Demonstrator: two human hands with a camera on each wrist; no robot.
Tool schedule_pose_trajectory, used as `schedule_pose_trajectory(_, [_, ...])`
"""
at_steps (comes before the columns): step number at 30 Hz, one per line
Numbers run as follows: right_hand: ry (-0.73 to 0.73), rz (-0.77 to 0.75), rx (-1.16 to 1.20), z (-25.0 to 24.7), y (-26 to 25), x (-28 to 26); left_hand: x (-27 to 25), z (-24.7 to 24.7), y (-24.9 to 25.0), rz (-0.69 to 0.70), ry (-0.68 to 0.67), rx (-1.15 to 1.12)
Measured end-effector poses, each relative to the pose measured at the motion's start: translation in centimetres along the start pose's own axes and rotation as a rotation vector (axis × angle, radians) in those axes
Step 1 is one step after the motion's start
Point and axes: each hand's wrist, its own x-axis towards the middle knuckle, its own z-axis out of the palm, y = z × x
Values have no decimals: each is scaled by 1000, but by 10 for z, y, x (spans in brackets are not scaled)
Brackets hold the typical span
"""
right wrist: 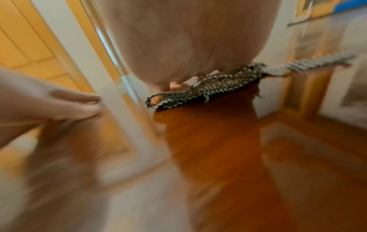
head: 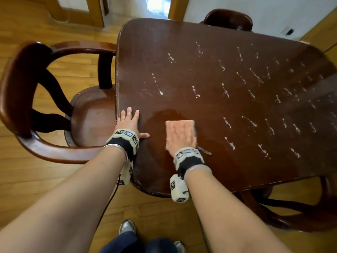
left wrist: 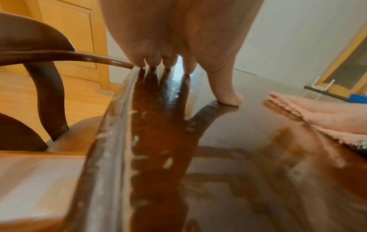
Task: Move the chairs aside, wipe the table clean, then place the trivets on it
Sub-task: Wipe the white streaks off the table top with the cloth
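The large dark glossy wooden table (head: 209,73) fills most of the head view, its top dotted with many whitish dried streaks (head: 253,75) across the middle and far right, while the near-left corner shows a damp, cleaner sheen. A dark curved-back wooden armchair (head: 54,106) stands at the table's left edge, its seat partly under the top, and a second dark chair back (head: 228,19) shows at the far end; no trivets are visible. The left hand (head: 130,123) lies flat with fingers spread on the table's left edge, bracing and holding nothing. The right hand (head: 182,137) presses flat, fingers straight, on a peach-pink folded cleaning cloth (head: 179,127) just beside the left hand, near the front edge. The wiping looks barely begun. To do it well, keep the palm flat and firm, sweep in overlapping passes outward toward the streaked area, and refold the cloth once soiled so residue isn't smeared.
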Motion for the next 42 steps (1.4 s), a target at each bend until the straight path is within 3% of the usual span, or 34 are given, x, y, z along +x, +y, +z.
schedule_pose_trajectory(2, [2, -133, -73, 12, -13, -10, 4, -4, -2, 2, 0, -9])
schedule_pose_trajectory(4, [13, -170, -118, 16, 3, -18, 9, -10, -1, 6, 13, -15])
schedule_pose_trajectory(9, [-17, 110, -4, -8, 65, -10, 24, -22, 6, 18, 19, -53])
schedule_pose_trajectory(12, [-29, 163, 58, -26, 52, 18, 32, -23, 8, 11, 23, -60])
schedule_pose_trajectory(17, [0, -60, -19, -28, -12, 49, 35, -22, 8, -10, 4, -86])
schedule_pose_trajectory(21, [31, -254, -194, -9, 11, 18, 34, -23, 8, -24, 2, -71])
schedule_pose_trajectory(25, [18, -141, -242, -36, 55, 38, 35, -25, 10, -29, -1, -74])
schedule_pose_trajectory(29, [8, -65, -187, -59, 23, 78, 37, -25, 10, -29, -10, -76])
schedule_pose_trajectory(32, [29, -209, -181, -41, -16, 67, 38, -25, 8, -30, -8, -63])
schedule_pose_trajectory(35, [41, -355, -264, -25, -16, 39, 37, -25, 8, -27, -10, -53])
schedule_pose_trajectory(39, [95, -283, -332, -51, 17, 42, 35, -26, 8, -25, -5, -59])
schedule_pose_trajectory(42, [151, -307, -517, -70, 18, 61, 34, -26, 8, -24, 2, -73])
